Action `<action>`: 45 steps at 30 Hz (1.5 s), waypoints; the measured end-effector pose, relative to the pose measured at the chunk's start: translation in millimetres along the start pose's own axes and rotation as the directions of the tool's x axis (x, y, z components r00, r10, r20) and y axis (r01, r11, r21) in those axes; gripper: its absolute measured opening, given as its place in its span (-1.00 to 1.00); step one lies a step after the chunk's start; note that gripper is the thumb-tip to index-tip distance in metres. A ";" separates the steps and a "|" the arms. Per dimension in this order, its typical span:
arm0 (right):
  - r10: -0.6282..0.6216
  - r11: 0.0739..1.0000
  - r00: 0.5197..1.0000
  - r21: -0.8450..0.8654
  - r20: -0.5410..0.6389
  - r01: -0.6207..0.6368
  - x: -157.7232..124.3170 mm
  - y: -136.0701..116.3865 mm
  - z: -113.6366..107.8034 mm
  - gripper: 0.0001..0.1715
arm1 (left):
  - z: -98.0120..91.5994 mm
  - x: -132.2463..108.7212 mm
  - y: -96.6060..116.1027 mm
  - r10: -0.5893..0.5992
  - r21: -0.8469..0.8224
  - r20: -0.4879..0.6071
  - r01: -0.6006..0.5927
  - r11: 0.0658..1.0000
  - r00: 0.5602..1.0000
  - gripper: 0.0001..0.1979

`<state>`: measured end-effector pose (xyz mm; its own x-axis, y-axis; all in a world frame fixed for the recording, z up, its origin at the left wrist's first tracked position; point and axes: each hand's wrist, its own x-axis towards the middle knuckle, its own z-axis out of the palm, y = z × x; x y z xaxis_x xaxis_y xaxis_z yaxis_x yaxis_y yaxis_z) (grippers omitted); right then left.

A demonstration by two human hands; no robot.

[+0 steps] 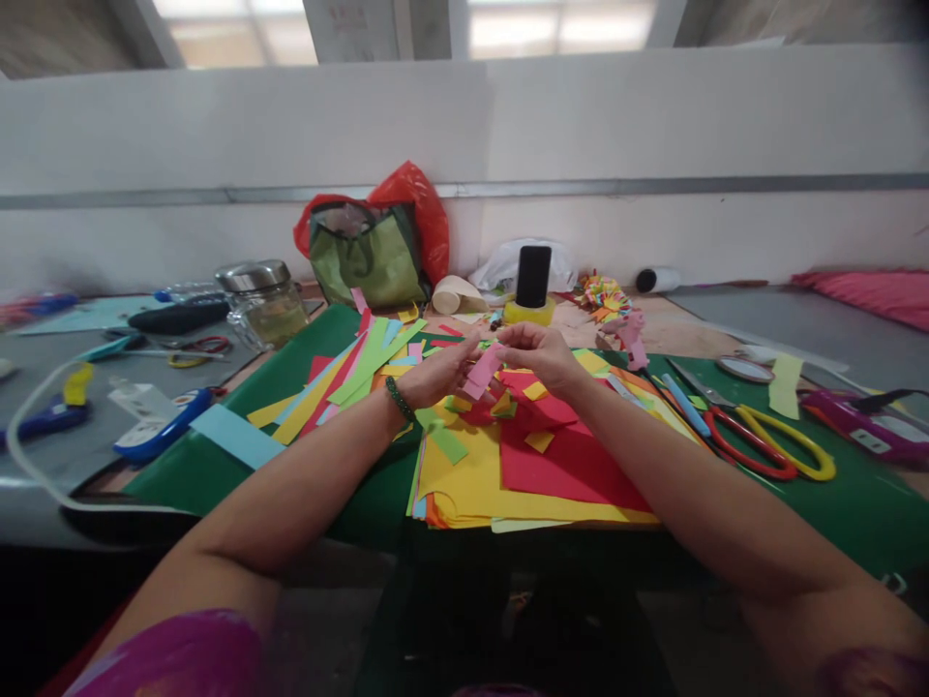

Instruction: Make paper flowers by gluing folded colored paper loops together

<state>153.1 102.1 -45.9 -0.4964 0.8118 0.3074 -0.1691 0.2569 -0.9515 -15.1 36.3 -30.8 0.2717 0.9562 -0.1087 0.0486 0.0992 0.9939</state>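
Observation:
Both my hands meet over the middle of the table, pinching a small pink paper strip point(482, 373) between them. My left hand point(435, 373), with a green bead bracelet on its wrist, grips the strip's left side. My right hand point(541, 353) has its fingers closed on the strip's upper right end. Beneath them lies a stack of yellow paper sheets point(464, 479) with a red sheet point(570, 465) on top. Loose coloured paper strips point(348, 373) are scattered to the left on a green cutting mat point(218, 465).
Red and yellow scissors point(762, 440) lie at the right, beside a purple tool point(863, 421). A glass jar point(261, 302), a red and green bag point(374, 242), a black phone on a yellow stand point(533, 281) and a paper flower point(606, 295) stand behind. A blue tape dispenser point(156, 426) lies left.

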 end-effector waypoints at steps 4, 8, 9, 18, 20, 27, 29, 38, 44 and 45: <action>0.000 1.000 1.000 -0.013 -0.017 0.000 -0.8 -3.2 -0.1 -0.53 | -3.0 -1.5 -0.2 0.084 0.146 0.023 -0.087 0.986 0.996 -0.55; 0.024 0.999 0.999 -0.033 -0.026 -0.025 -1.4 -2.9 1.6 -0.54 | -6.6 -1.7 -1.0 0.181 0.296 0.029 -0.181 0.938 0.983 -0.62; 0.020 0.999 0.999 -0.036 -0.027 -0.021 -1.1 -1.9 1.7 -0.53 | -7.0 -1.2 -1.5 0.191 0.298 0.030 -0.192 0.935 0.981 -0.63; -0.046 0.998 0.986 -0.047 -0.162 0.039 4.2 3.0 -4.3 -0.46 | -9.7 1.6 -0.7 -0.015 -0.052 -0.062 0.012 0.999 0.998 -0.72; -0.050 0.998 0.985 -0.047 -0.166 0.043 4.1 2.5 -4.6 -0.46 | -9.7 0.9 0.3 -0.020 -0.068 -0.071 0.015 0.998 0.997 -0.73; -0.091 0.992 0.982 -0.099 -0.164 0.075 1.8 2.9 -1.8 -0.45 | -9.8 2.9 -2.8 -0.010 -0.095 -0.062 0.004 0.995 0.998 -0.79; -0.093 0.991 0.982 -0.106 -0.161 0.077 0.9 2.6 -0.6 -0.44 | -10.0 3.4 -3.8 0.000 -0.095 -0.043 -0.005 0.996 0.999 -0.77; -0.092 0.989 0.988 -0.125 -0.125 0.076 -2.8 0.2 4.8 -0.44 | -6.9 1.1 -1.9 0.026 -0.021 -0.109 -0.029 0.999 0.994 -0.67; -0.020 0.989 0.995 -0.150 -0.093 0.006 -3.6 -2.2 3.1 -0.45 | -7.1 0.8 -1.0 0.017 0.021 -0.085 -0.015 1.000 0.996 -0.68; -0.028 0.988 0.996 -0.154 -0.087 0.015 -3.5 -2.2 2.5 -0.44 | -7.1 0.9 -1.3 0.018 0.022 -0.084 -0.016 1.000 0.996 -0.68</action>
<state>153.1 97.3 -44.9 -0.4152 0.8469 0.3322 -0.0432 0.3464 -0.9371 -21.8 38.9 -32.0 0.1912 0.9775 -0.0889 0.0655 0.0776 0.9948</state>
